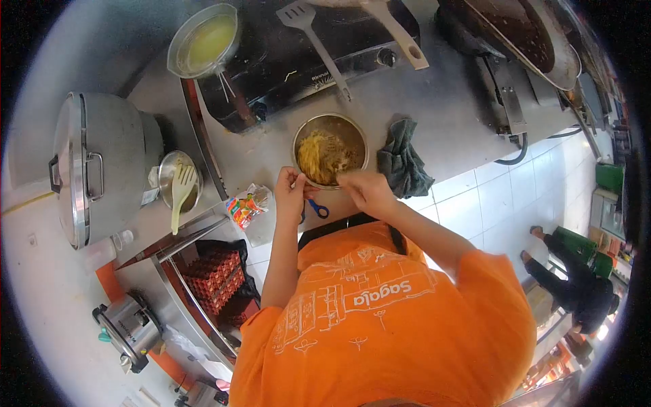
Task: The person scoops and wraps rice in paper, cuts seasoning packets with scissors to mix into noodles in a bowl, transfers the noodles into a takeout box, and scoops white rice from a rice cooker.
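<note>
Best worked gently, steadying with the left grip (289, 188) and keeping the right grip (369, 192) low over the metal bowl (330, 121). Both caught nearly closed at the near rim; cannot tell of anything held. Set on the surface (261, 154) just ahead, round, bright-rimmed, heaped with yellow strands (310, 154) toward the left.

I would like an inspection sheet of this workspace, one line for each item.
Surface: metal counter.
Job's things: bowl holding yellow, noodle-like food.
Clutter: dark cloth right of the bowl; colourful packet at the counter edge; slotted spatula across the black stove.
Grippers: left hand and right hand at the bowl's near rim; grip unclear.
Cables: dark cable or hose at right.
Surroundings: tiled floor, another person.
</note>
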Demonstrator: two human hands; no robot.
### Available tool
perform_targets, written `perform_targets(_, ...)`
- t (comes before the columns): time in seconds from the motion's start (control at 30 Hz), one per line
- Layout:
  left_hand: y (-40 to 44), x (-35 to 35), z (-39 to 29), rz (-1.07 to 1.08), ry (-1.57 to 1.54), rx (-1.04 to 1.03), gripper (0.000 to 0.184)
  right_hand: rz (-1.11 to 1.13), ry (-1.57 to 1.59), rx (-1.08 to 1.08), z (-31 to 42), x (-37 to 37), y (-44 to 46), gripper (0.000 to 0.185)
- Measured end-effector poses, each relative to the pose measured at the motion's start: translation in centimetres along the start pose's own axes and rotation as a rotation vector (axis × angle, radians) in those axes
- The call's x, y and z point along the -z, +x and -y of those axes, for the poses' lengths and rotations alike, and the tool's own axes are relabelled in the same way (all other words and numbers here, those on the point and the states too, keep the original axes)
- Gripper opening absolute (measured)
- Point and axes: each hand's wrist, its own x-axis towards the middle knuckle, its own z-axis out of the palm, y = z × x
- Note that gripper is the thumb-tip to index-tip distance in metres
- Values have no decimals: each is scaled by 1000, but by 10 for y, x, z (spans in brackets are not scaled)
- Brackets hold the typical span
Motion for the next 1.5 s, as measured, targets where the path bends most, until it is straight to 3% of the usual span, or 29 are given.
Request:
perform_targets(0.07, 6, 9, 12, -20, -42, 31, 7, 210, -85, 103, -10, 15, -10, 17)
perform_targets(0.17, -1, 7, 4, 7, 18, 45, 7, -22, -98, -91, -35, 13, 18, 19)
perform_targets(0.27, 1, 3, 6, 49, 17, -20, 6, -100, 12, -21, -23, -22, 21, 17)
perform_targets(0.4, 6, 19, 7, -18, 18, 15, 6, 177, 30, -70, -19, 7, 4, 15)
perform_targets(0.53, 1, 9, 1, 5, 17, -3, 7, -49, -29, -8, -29, -1, 33, 16)
perform_targets(0.67, 0, 10, -7, -33, -14, -31, 8, 164, 138, 77, 1, 6, 19, 12)
perform_targets(0.7, 1, 13, -6, -23, 8, -41, 7, 86, 151, 114, 2, 12, 22, 13)
perform_targets(0.83, -3, 17, -1, 9, 69, -48, 6, -192, 55, -137, -27, 19, 44, 15)
perform_targets(0.93, 0, 14, -4, 14, 79, -46, 6, -56, 143, -486, -12, -7, 19, 15)
perform_targets(0.97, 0, 12, -2, 8, 76, -39, 6, -37, 139, -444, -11, -19, 5, 17)
perform_targets(1.07, -3, 11, -8, -49, 122, -29, 7, 14, 144, 9, 20, -4, -20, 20)
perform_targets(1.17, -4, 16, -2, -80, 36, 17, 8, 79, 63, 53, -1, 20, -38, 24)
perform_targets(1.27, -2, 11, 15, -60, 119, -93, 8, 40, -83, 71, -29, 5, -21, 24)
perform_targets(1.4, -4, 10, -1, -1, 186, -75, 10, -183, -5, -56, -20, 3, 23, 15)
perform_targets(1.5, 1, 9, 2, -36, 192, -63, 11, -273, 143, -331, -22, -8, 35, 16)
